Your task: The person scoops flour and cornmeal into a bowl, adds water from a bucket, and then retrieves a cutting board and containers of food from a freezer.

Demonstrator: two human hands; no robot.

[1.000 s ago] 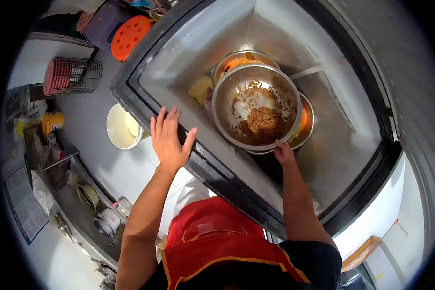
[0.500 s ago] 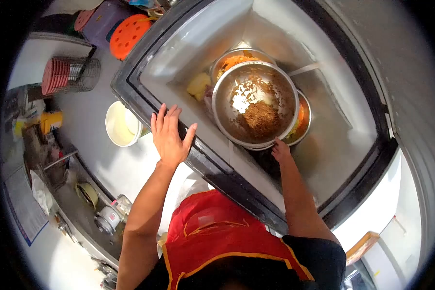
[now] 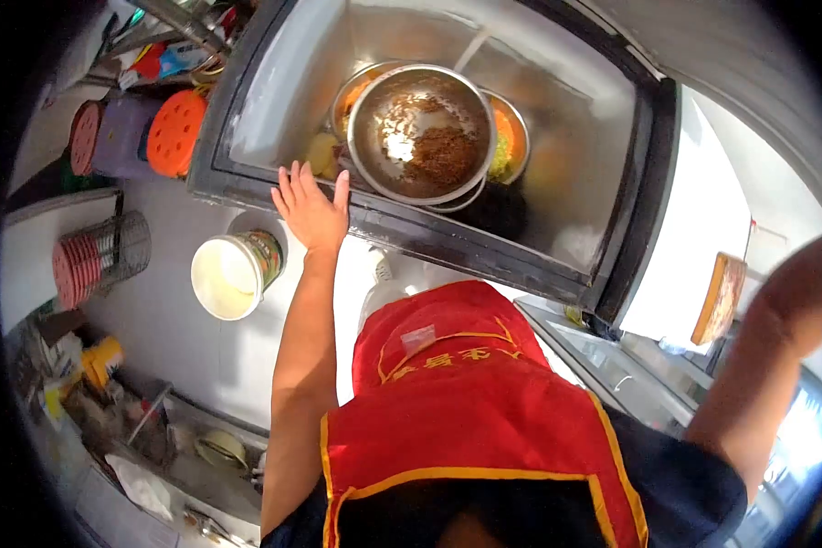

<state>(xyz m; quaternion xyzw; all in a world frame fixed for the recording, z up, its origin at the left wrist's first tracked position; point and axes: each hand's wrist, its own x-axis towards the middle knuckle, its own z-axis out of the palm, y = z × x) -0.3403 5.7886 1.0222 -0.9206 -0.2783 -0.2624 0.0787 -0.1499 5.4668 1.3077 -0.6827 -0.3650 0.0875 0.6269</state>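
Note:
My left hand (image 3: pixel 309 212) lies with spread fingers on the dark front rim (image 3: pixel 411 236) of an open chest freezer. A large steel bowl (image 3: pixel 365 151) stands inside, just right of that hand, with brown crumbly food (image 3: pixel 443 151) in its bottom. Partly hidden under it are a steel bowl of orange and green food (image 3: pixel 505 160) and another bowl with orange food (image 3: pixel 345 102). Something pale yellow (image 3: pixel 321 155) sits near my left fingertips. My right hand (image 3: pixel 799 297) is raised at the far right, by the edge of the raised lid (image 3: pixel 703 55); its fingers are hidden.
On the floor left of the freezer stands a white bucket (image 3: pixel 224 279). Farther left are a wire basket (image 3: pixel 126 245) with pink discs and an orange perforated stool (image 3: pixel 175 132). A cluttered sink counter (image 3: pixel 192 438) runs along the lower left. A wooden-edged board (image 3: pixel 720 300) stands at right.
My right hand has left the rim of the large bowl and moved up and right to the lid's side. My left hand stays on the freezer rim. The view has turned.

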